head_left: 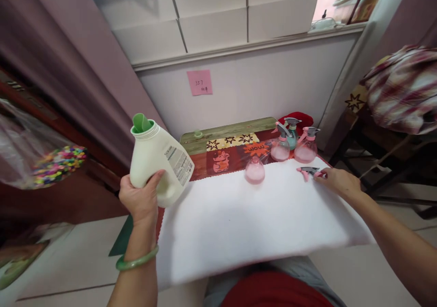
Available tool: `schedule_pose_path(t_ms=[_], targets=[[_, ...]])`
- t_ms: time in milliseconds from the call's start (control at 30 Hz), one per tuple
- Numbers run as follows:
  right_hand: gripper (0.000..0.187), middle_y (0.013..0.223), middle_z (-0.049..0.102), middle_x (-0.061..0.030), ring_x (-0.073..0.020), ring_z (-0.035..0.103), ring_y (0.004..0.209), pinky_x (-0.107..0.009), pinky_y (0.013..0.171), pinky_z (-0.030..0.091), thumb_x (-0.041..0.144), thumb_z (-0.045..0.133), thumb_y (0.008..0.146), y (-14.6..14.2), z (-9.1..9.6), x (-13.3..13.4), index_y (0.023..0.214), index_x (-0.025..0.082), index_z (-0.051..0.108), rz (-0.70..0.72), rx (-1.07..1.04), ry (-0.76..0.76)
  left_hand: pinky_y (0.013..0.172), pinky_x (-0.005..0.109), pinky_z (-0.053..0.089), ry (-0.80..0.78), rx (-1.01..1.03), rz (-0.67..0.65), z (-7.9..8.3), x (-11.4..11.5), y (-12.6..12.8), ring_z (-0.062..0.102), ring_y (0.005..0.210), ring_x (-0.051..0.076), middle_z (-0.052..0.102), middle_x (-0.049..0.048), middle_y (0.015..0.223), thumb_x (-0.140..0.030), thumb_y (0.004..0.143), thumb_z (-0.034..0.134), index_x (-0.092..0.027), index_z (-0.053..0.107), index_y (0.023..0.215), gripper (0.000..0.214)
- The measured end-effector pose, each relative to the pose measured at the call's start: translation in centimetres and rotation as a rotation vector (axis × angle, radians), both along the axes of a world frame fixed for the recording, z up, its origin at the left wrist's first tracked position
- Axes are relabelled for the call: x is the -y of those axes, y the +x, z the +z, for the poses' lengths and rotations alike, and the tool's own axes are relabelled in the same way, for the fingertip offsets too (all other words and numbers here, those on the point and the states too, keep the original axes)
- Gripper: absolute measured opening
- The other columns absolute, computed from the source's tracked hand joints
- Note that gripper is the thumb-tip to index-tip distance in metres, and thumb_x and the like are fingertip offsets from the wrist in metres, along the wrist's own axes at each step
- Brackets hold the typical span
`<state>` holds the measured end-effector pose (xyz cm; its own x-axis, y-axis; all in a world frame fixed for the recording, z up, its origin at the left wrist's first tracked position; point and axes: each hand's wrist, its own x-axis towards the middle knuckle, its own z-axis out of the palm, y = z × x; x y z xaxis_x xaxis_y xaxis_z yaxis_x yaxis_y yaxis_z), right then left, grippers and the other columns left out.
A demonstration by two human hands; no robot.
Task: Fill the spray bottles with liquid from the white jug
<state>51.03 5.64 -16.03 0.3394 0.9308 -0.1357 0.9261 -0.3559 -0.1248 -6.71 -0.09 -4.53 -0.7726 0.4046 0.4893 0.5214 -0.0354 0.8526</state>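
Observation:
My left hand [141,200] grips a cream detergent jug [157,159] with a green spout, its cap off, held in the air at the table's left edge. My right hand [336,179] rests on the white cloth [239,220], fingers closed on a pink and grey spray-trigger head [309,171]. A small pink bottle [255,170] without its top stands at the cloth's far edge. Behind it stand three pink spray bottles [293,143] with their triggers on. A green cap [198,133] lies on the table's far left.
The small table [225,136] has a patterned red mat [235,154] and stands against a white wall with a pink note [200,82]. A chair with plaid cloth [403,88] is at the right. A dark cabinet with a bag of coloured bits [58,159] stands to the left.

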Motion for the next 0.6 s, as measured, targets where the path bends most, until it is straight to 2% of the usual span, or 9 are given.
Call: schedule_pose_path(t_ms=[67, 133, 233, 333, 467, 600], targets=[[0.038, 0.099, 0.076, -0.019, -0.0407, 0.07, 0.095, -0.045, 0.068, 0.048, 0.053, 0.056, 0.085, 0.2, 0.0, 0.0, 0.101, 0.027, 0.078, 0.005, -0.018, 0.006, 0.062, 0.031, 0.052, 0.022, 0.017, -0.019, 0.7, -0.8, -0.6, 0.058, 0.069, 0.017, 0.064, 0.0001, 0.086, -0.049, 0.048, 0.09, -0.018, 0.06, 0.096, 0.064], [0.037, 0.097, 0.076, -0.0191, -0.0408, 0.071, 0.093, -0.045, 0.065, 0.047, 0.055, 0.058, 0.083, 0.5, -0.2, -0.1, 0.097, 0.028, 0.079, 0.005, -0.035, 0.023, 0.055, 0.03, 0.051, 0.021, 0.061, -0.086, 0.8, -1.8, -1.0, 0.057, 0.062, 0.015, 0.063, -0.0001, 0.083, -0.052, 0.054, 0.086, -0.018, 0.058, 0.096, 0.061], [0.034, 0.095, 0.077, -0.0192, -0.042, 0.072, 0.09, -0.045, 0.061, 0.045, 0.057, 0.062, 0.081, 1.1, -0.9, -0.1, 0.091, 0.03, 0.08, -0.002, -0.055, 0.059, 0.047, 0.028, 0.044, -0.039, 0.106, -0.197, -0.4, -3.4, -1.1, 0.051, 0.049, 0.013, 0.059, -0.0023, 0.071, -0.055, 0.061, 0.08, -0.017, 0.059, 0.092, 0.053], [0.03, 0.098, 0.078, -0.0187, -0.0422, 0.072, 0.089, -0.045, 0.059, 0.043, 0.055, 0.065, 0.08, 1.6, -1.5, 0.0, 0.091, 0.032, 0.081, -0.006, -0.078, 0.077, 0.046, 0.027, 0.042, -0.097, 0.123, -0.261, -2.3, -4.5, -0.8, 0.05, 0.047, 0.012, 0.058, -0.0035, 0.065, -0.053, 0.061, 0.08, -0.016, 0.061, 0.09, 0.051], [0.038, 0.102, 0.078, -0.0167, -0.0422, 0.071, 0.095, -0.046, 0.063, 0.044, 0.059, 0.062, 0.082, 2.0, -1.6, 0.4, 0.102, 0.033, 0.08, -0.009, -0.106, 0.066, 0.05, 0.027, 0.043, -0.152, 0.129, -0.256, -4.1, -4.7, -0.4, 0.052, 0.051, 0.013, 0.06, -0.0021, 0.067, -0.051, 0.06, 0.082, -0.015, 0.063, 0.092, 0.052], [0.047, 0.104, 0.077, -0.0167, -0.0407, 0.07, 0.096, -0.044, 0.064, 0.043, 0.065, 0.059, 0.082, 1.7, -1.0, 0.4, 0.104, 0.028, 0.079, -0.018, -0.142, 0.057, 0.051, 0.029, 0.044, -0.167, 0.136, -0.184, -4.9, -4.3, -0.4, 0.054, 0.053, 0.015, 0.062, -0.0001, 0.07, -0.055, 0.061, 0.08, -0.015, 0.063, 0.093, 0.053]])
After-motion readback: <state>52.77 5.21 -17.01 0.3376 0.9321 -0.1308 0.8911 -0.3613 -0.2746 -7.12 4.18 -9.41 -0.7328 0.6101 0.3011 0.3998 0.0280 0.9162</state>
